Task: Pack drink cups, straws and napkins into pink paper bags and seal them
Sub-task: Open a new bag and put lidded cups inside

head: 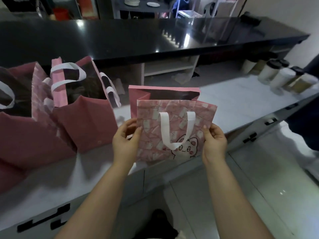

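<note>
White counter (241,102), black bartop (120,37) behind; fingers (206,131) of left hand (126,141) and right hand (214,142) pinch pink bag (176,128).

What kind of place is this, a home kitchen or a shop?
Probably the work side of a drink shop, not a home. Lidded drink cups stand in a row on the white worktop, printed pink paper bags stand open at the left, and a long black serving counter runs behind.

Matt printed paper bag (176,128), white ribbon handle (174,131), glossy black counter (120,40), smooth white worktop (241,104)
</note>
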### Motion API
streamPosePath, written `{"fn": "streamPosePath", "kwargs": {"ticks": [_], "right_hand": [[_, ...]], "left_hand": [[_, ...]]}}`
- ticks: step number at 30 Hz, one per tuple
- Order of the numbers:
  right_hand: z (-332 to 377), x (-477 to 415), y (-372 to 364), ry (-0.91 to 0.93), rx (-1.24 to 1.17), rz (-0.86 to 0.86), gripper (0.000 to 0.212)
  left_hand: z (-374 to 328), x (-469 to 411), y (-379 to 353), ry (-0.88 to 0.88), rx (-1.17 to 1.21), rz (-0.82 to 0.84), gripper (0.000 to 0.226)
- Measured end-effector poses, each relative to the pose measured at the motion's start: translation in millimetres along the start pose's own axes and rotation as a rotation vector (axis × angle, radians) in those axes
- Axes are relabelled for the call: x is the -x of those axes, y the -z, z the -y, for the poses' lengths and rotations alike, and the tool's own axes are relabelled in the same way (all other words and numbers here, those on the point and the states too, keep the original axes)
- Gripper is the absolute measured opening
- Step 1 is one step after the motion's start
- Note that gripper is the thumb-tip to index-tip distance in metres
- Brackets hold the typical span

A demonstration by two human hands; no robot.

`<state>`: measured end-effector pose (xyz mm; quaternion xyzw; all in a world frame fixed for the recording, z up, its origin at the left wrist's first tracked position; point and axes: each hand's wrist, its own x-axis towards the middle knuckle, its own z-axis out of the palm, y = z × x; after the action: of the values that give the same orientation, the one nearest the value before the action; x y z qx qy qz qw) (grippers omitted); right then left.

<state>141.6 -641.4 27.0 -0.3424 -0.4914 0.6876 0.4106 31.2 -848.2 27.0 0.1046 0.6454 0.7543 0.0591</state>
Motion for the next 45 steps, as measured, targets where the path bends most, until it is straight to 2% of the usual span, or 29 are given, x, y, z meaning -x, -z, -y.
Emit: {"fn": "streamPosePath", "kwargs": {"ticks": [3,8,11,17,22,27,32,36,41,45], "right_hand": [[7.2,11.9,22.2,0.026,-0.032,-0.090,0.019],[28.8,16.8,66.5,0.070,-0.022,-0.184,0.012],[42.4,12.9,88.8,0.095,-0.037,-0.247,0.007],[76.1,-8.5,140.5,0.158,-0.097,-0.343,0.016],[102.9,-46.6,197.0,0.228,-0.112,-0.461,0.019],[137.2,-107.0,273.8,0.233,-0.174,-0.473,0.018],[163.3,-169.9,340.6,0.219,-0.145,-0.411,0.016],[157.0,-221.5,368.4,0.192,-0.138,-0.412,0.022],[139.2,-288.7,371.6,0.124,-0.141,-0.414,0.025],[141.8,-362.7,348.4,0.091,-0.155,-0.346,0.023]], "left_hand": [[5.2,1.2,-13.3,0.048,0.051,0.046,0.017],[-0.4,7.3,-61.7,0.152,0.095,0.221,0.025],[-4.7,12.2,-92.8,0.160,0.089,0.311,0.019],[-10.3,17.8,-159.9,0.165,0.066,0.430,0.008],[-5.7,31.4,-247.4,0.221,0.093,0.500,0.009],[5.3,48.7,-357.3,0.212,0.100,0.556,0.011],[22.2,52.4,-453.5,0.144,0.005,0.576,0.007],[42.8,43.9,-501.6,0.109,-0.080,0.554,0.009],[55.6,11.0,-538.4,0.083,-0.089,0.490,0.024],[62.5,-50.2,-571.0,0.028,-0.062,0.401,0.017]]}}
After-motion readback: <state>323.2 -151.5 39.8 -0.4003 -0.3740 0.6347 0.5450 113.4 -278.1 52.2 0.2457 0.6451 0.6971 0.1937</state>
